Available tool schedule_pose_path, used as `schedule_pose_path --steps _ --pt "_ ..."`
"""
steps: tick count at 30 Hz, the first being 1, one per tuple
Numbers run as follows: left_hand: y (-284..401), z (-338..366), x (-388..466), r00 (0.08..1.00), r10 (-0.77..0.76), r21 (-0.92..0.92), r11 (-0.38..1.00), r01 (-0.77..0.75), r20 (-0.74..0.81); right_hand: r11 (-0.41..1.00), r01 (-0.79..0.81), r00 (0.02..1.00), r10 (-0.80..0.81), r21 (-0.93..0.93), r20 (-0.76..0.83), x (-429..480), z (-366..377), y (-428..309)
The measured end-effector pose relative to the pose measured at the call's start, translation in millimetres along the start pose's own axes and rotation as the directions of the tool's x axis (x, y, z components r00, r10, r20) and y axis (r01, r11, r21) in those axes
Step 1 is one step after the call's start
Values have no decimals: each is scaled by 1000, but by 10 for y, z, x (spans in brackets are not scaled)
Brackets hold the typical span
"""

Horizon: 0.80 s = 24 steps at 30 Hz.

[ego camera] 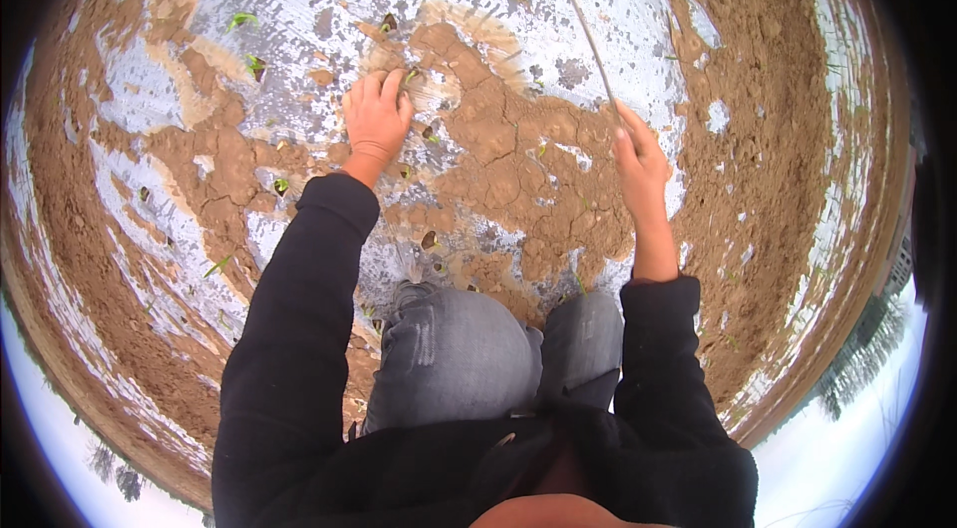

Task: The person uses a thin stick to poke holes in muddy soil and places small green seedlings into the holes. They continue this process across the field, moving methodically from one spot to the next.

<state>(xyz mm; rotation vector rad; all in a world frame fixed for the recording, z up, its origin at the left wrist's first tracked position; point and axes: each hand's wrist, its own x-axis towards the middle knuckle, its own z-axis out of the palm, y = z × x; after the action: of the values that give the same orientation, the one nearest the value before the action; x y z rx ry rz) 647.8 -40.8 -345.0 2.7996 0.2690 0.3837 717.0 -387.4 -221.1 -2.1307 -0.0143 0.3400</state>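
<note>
My left hand (377, 113) is down on the soil-smeared plastic mulch film (277, 42), its fingertips beside a small green seedling (410, 77) that pokes through a hole. What lies under those fingers is hidden. Between the thumb and fingers of my right hand (641, 154) is the near end of a thin stick (579, 12). From there the stick slants up and away past the top of the view. A patch of cracked dried mud (493, 139) covers the film between both hands.
More seedlings stand in film holes, one (255, 66) to the left and another (280, 185) nearer me. My jeans-clad knees (456, 356) are bent over the bed. Bare soil (755, 117) runs along the right side, with another film strip (830, 199) beyond it.
</note>
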Motion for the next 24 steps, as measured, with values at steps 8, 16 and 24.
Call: schedule_pose_path --steps 8,16,24 --pt "4 -7 -2 1000 1 -5 1000 -1 -13 954 1 999 10 -301 36 335 550 -451" --pt "-1 0 -2 999 8 -3 1000 -8 -36 990 -76 993 86 -120 83 272 641 -393" --pt "-5 5 -5 999 7 -2 1000 -7 -44 995 44 997 -38 -87 66 109 596 -200"
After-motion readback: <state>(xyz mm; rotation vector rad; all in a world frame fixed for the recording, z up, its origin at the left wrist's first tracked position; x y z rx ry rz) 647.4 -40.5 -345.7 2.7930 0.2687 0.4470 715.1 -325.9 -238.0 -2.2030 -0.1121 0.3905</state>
